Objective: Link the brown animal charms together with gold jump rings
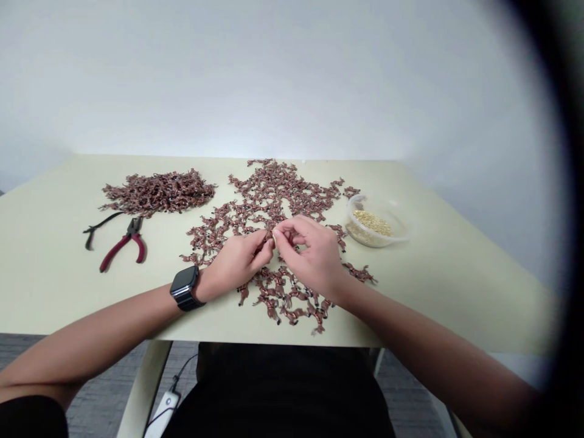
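Note:
Above the middle of the table, my left hand [241, 258] and my right hand [310, 249] meet at the fingertips. Pinched in my left fingers is a small brown figurine [269, 233], mostly hidden by them. My right thumb and forefinger press together right beside it; whatever they grip is too small to make out. Many similar brown figurines [292, 298], shaped like little animals, perhaps horses, lie spread beneath and around both hands. To the right of my right hand stands a clear round plastic tub [401, 230] with tiny gold-coloured pieces [373, 222] in it.
A dense heap of brown figurines [157, 191] lies at the back left. In front of it are red-handled pliers [132, 234] and a thin black tool [91, 234]. The pale table [59, 274] ends at a wall [237, 79]. A white power strip [164, 410] shows below.

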The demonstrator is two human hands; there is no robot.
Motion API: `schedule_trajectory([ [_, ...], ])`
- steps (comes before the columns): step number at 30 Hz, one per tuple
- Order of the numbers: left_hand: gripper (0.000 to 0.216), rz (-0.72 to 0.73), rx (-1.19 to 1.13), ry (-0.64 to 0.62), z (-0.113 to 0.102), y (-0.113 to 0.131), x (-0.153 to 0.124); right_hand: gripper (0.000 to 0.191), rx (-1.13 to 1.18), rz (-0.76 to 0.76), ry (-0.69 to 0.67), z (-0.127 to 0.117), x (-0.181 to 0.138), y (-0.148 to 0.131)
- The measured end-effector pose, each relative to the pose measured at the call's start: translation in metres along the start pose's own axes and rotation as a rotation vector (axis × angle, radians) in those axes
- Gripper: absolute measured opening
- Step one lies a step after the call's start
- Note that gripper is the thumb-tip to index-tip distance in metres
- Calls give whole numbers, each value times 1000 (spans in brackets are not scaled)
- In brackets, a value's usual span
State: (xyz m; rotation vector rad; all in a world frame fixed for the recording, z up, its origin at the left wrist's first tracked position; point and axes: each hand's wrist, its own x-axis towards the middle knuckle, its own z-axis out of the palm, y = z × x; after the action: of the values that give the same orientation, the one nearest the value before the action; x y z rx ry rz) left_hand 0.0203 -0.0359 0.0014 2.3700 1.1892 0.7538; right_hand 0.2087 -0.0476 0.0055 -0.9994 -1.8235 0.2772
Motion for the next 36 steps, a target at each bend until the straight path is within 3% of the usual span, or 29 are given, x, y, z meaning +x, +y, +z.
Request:
schedule_trajectory([
  [36,29,45,-36,19,1,-1,-1,9,119,153,-54,0,0,-2],
])
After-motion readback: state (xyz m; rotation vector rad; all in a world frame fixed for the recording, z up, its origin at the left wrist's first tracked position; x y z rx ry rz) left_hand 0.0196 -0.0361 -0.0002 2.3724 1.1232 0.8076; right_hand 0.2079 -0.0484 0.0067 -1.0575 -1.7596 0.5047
